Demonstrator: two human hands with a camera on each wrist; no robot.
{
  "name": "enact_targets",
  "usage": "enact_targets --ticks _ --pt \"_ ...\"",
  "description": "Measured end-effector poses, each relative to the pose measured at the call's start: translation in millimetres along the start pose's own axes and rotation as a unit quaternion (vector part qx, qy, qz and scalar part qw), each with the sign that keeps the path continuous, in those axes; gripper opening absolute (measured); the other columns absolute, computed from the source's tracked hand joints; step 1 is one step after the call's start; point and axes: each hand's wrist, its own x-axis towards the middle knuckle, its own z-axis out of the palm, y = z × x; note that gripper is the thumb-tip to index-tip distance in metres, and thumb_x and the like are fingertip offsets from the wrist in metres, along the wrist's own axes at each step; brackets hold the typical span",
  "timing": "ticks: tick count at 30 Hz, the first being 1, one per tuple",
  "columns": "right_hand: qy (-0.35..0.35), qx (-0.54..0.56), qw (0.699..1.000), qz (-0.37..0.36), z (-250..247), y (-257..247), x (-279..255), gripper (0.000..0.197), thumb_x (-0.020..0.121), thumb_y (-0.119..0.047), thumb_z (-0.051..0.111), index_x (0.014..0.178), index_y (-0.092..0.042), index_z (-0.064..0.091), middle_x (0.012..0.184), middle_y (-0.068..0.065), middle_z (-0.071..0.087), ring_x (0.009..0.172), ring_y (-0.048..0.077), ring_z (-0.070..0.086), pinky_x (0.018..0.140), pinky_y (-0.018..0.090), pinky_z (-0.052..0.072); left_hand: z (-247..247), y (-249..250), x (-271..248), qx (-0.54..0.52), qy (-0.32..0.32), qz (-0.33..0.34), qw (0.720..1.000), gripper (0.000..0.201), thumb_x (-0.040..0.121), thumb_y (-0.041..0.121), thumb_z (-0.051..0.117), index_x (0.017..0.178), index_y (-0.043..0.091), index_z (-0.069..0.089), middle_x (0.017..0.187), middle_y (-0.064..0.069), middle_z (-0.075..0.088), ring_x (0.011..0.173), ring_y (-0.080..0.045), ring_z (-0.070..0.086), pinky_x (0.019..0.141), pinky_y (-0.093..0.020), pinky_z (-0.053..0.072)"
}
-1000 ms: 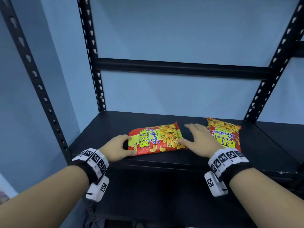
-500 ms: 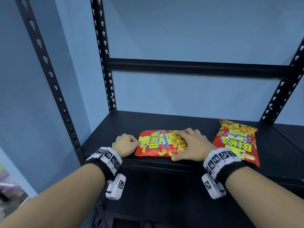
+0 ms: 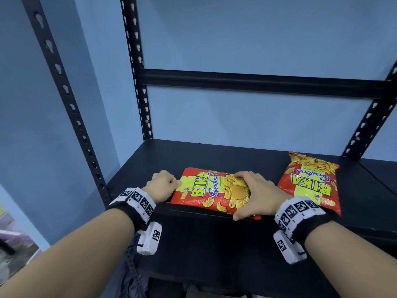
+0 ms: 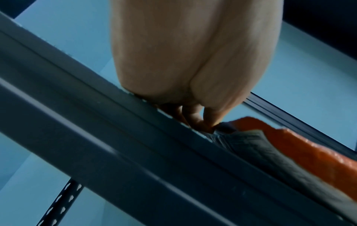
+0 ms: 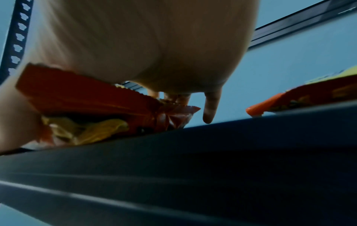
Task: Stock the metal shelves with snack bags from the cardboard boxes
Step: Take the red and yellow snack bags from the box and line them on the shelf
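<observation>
so both hands are on one red and yellow BIKA Seafood snack bag (image 3: 211,191) lying flat at the front edge of the black metal shelf (image 3: 150,160), print facing up. The right hand (image 3: 255,195) is clamped on the bag's right end, fingers curled over the top and thumb along the front edge; from the right wrist view you can see the crimped seam bunched up under the palm, with the little finger (image 5: 209,107) sticking out straight and clear of the bag. The left hand (image 3: 164,186) has its fingers curled together and pinches the bag's left end, knuckles resting on the shelf lip. A second red and yellow snack bag (image 3: 311,181) of the same kind lies flat just to the right, turned so its lettering reads upside down, not touching the first one. Black perforated uprights (image 3: 137,67) and a crossbar (image 3: 257,81) stand against the light blue wall (image 3: 257,35)
</observation>
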Motion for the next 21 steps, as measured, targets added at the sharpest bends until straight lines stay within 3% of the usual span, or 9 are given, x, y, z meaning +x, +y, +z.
enact_targets --ticks 6,9,13,16,18,21 --pt "0.009 0.002 1.000 -0.017 8.7 7.8 -3.1 0.136 0.048 -0.090 0.074 0.158 -0.035 0.016 0.157 -0.013 0.029 0.146 0.016 0.021 0.121 0.052 0.023 -7.6 18.5 -5.1 0.057 0.019 -0.002 0.998 0.036 0.100 0.041 0.057 0.076 0.015 0.057 0.082 0.002 0.063 0.084 -0.022 0.058 0.083 -0.038 0.052" --pt "0.017 -0.010 1.000 -0.018 10.8 5.4 -7.1 0.136 0.049 -0.093 0.071 0.158 -0.032 0.018 0.154 -0.012 0.030 0.143 0.015 0.022 0.118 0.050 0.025 -23.7 44.0 -14.1 0.136 0.050 0.010 0.989 0.033 0.094 0.048 0.063 0.104 0.017 0.058 0.111 -0.002 0.060 0.107 -0.026 0.055 0.095 -0.041 0.049" --pt "0.024 -0.015 0.999 -0.023 14.0 -0.4 -10.0 0.138 0.047 -0.095 0.069 0.158 -0.029 0.020 0.150 -0.011 0.033 0.140 0.016 0.025 0.116 0.048 0.028 -14.0 96.2 -32.5 0.165 0.121 0.148 0.968 0.052 0.096 0.050 0.057 0.139 0.022 0.051 0.140 -0.001 0.052 0.133 -0.024 0.045 0.109 -0.049 0.043" --pt "0.028 -0.014 0.999 -0.026 16.8 -4.1 -11.6 0.139 0.045 -0.096 0.067 0.157 -0.029 0.021 0.149 -0.011 0.035 0.139 0.016 0.026 0.114 0.049 0.030 21.2 122.5 -36.4 0.152 0.041 0.223 0.962 0.065 0.099 0.055 0.050 0.155 0.024 0.037 0.160 0.002 0.040 0.150 -0.020 0.032 0.121 -0.049 0.031" --pt "0.030 -0.012 0.999 -0.026 19.2 -5.7 -13.3 0.139 0.045 -0.095 0.068 0.157 -0.029 0.021 0.149 -0.012 0.034 0.139 0.016 0.025 0.114 0.048 0.030 46.9 123.9 -32.7 0.179 -0.009 0.216 0.960 0.070 0.102 0.059 0.043 0.161 0.025 0.028 0.167 0.001 0.027 0.156 -0.020 0.017 0.127 -0.052 0.016" --pt "0.035 0.003 0.999 -0.015 21.5 -7.8 -16.2 0.136 0.046 -0.091 0.071 0.157 -0.032 0.019 0.151 -0.015 0.032 0.141 0.014 0.022 0.114 0.047 0.029 68.4 112.8 -26.3 0.214 -0.014 0.209 0.954 0.068 0.103 0.066 0.028 0.161 0.031 0.027 0.169 0.003 0.021 0.158 -0.016 0.009 0.128 -0.051 0.004"
